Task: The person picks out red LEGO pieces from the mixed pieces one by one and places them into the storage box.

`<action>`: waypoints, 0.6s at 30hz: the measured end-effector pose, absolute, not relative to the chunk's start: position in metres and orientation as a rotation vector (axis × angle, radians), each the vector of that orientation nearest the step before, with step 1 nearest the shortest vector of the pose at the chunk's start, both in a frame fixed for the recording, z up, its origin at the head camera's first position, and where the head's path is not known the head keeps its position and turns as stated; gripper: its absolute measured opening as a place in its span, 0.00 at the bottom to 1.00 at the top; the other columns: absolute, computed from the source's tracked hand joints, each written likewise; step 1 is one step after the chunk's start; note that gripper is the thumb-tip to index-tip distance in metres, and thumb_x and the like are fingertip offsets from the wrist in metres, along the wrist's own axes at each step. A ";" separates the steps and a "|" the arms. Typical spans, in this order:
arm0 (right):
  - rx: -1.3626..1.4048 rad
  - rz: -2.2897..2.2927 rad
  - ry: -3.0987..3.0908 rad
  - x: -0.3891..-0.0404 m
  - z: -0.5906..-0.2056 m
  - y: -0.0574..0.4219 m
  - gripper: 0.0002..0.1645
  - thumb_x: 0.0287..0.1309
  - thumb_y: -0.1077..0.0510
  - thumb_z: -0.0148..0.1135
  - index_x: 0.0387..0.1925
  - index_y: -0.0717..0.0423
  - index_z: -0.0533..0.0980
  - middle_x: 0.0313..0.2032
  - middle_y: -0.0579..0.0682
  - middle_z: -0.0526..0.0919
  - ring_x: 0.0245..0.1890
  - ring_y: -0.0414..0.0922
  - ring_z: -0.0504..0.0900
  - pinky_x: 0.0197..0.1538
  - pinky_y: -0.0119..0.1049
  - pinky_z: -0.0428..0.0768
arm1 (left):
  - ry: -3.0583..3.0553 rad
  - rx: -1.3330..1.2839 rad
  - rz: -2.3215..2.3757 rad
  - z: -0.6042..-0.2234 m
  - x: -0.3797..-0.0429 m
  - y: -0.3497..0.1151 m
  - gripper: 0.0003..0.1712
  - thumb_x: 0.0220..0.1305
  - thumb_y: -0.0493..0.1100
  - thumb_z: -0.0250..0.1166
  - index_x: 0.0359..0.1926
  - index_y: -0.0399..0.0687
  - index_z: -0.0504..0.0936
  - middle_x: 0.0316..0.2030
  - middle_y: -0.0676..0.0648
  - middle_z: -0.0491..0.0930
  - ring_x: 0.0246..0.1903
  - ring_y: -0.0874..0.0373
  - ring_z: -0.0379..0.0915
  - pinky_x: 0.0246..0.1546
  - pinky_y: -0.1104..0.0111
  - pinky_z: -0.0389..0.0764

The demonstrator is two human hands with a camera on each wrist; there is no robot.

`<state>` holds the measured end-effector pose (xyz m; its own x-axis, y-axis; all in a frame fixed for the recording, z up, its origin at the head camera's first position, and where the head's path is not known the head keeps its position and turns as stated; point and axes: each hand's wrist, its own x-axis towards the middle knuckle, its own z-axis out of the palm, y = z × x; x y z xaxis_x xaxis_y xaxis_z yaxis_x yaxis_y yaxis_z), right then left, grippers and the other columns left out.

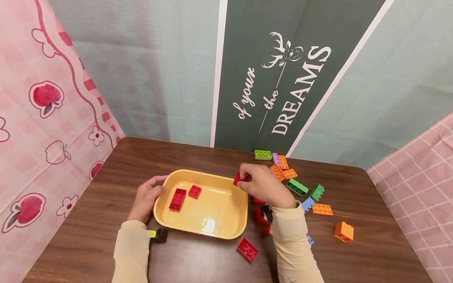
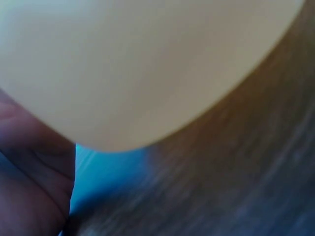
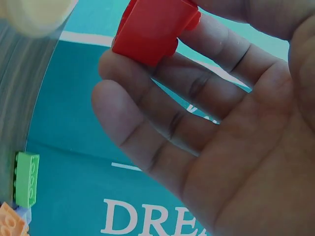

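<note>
In the head view a yellow tray (image 1: 209, 216) stands on the table, with a long red brick (image 1: 178, 199) and a small square red brick (image 1: 195, 192) inside near its left end. My left hand (image 1: 146, 198) holds the tray's left side by the rim; in the left wrist view the tray wall (image 2: 147, 73) hides much of the grip. Above the tray's far right corner, my right hand (image 1: 263, 184) pinches a red brick (image 3: 155, 32) between thumb and fingers. Other red pieces lie partly hidden below that hand, and a flat red brick (image 1: 247, 250) lies near the tray's front right.
To the right lie several loose bricks: lime green (image 1: 263, 155), dark green (image 1: 297, 187), flat orange (image 1: 322, 209), blue (image 1: 307, 204) and a tall orange one (image 1: 344, 231). A black object (image 1: 161, 235) is beside the left wrist. Curtains stand behind the table (image 1: 141, 157).
</note>
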<state>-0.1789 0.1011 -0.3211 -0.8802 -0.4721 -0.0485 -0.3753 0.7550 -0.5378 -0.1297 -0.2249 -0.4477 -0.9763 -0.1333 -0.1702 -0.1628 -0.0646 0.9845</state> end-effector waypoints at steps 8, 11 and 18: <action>-0.797 -0.772 2.766 -0.178 -0.324 0.084 0.12 0.52 0.58 0.68 0.23 0.45 0.71 0.27 0.41 0.78 0.26 0.43 0.72 0.27 0.36 0.75 | 2.143 -0.348 2.244 -0.448 -0.129 -0.225 0.23 0.63 0.35 0.54 0.59 0.33 0.74 0.48 0.37 0.80 0.35 0.56 0.81 0.37 0.66 0.84; -0.868 -0.745 2.762 -0.178 -0.325 0.075 0.13 0.53 0.58 0.67 0.23 0.45 0.70 0.27 0.40 0.77 0.26 0.42 0.71 0.28 0.36 0.74 | 2.134 -0.346 2.253 -0.448 -0.130 -0.225 0.23 0.63 0.35 0.53 0.59 0.33 0.74 0.46 0.38 0.80 0.34 0.56 0.81 0.37 0.66 0.84; -1.009 -0.683 2.741 -0.173 -0.328 0.051 0.13 0.53 0.57 0.66 0.22 0.45 0.69 0.25 0.37 0.76 0.25 0.40 0.71 0.29 0.34 0.73 | 2.106 -0.317 2.288 -0.448 -0.131 -0.226 0.24 0.63 0.34 0.53 0.59 0.32 0.74 0.43 0.39 0.82 0.34 0.55 0.82 0.36 0.65 0.85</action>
